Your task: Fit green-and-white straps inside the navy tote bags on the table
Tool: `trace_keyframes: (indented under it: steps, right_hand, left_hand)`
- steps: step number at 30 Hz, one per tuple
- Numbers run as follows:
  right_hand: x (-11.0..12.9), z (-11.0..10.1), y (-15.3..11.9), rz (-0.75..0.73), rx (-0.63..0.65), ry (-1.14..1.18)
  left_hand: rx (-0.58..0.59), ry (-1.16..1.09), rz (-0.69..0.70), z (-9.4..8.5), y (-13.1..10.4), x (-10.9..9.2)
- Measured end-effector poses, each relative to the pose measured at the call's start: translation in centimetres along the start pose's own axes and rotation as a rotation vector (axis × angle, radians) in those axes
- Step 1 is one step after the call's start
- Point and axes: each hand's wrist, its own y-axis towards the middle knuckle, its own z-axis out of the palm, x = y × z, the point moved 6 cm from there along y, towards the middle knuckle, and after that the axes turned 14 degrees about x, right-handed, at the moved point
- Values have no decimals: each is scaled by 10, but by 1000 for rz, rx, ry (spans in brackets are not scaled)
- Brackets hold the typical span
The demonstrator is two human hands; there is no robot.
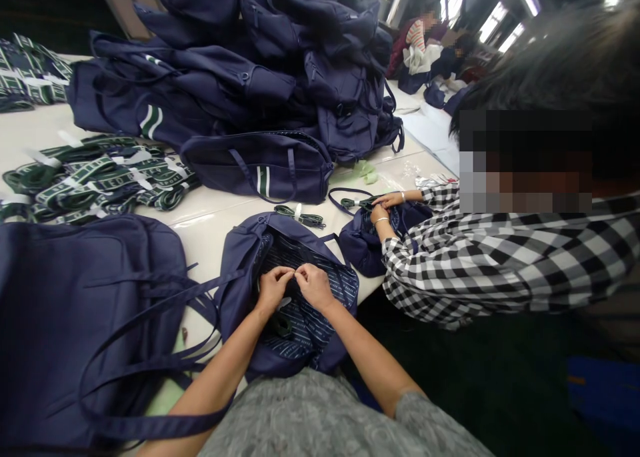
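In front of me a navy bag lies unzipped on the table, its striped, printed lining showing. My left hand and my right hand meet over its mouth with fingertips pinched together. What they pinch, if anything, is too small to make out. Inside the bag, below my left hand, rests a dark green rolled strap with a white band. Just beyond the bag is another rolled green strap.
A navy bag with loose straps lies at the left. Bundled green straps lie behind it, and navy bags are heaped at the back. At my right a co-worker in a checked shirt handles another navy bag.
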Motion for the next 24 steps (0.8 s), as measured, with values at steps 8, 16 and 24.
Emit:
trace_keyframes:
  steps: [8, 16, 24]
  right_hand:
    - [-10, 10, 3, 50, 8, 120]
    - [-33, 28, 11, 167, 91, 642]
    - [-29, 8, 15, 6, 153, 512]
  left_hand:
    - [-24, 36, 7, 3, -1, 1]
    - [9, 16, 8, 7, 1, 9]
    - [-6, -214, -103, 4, 6, 17]
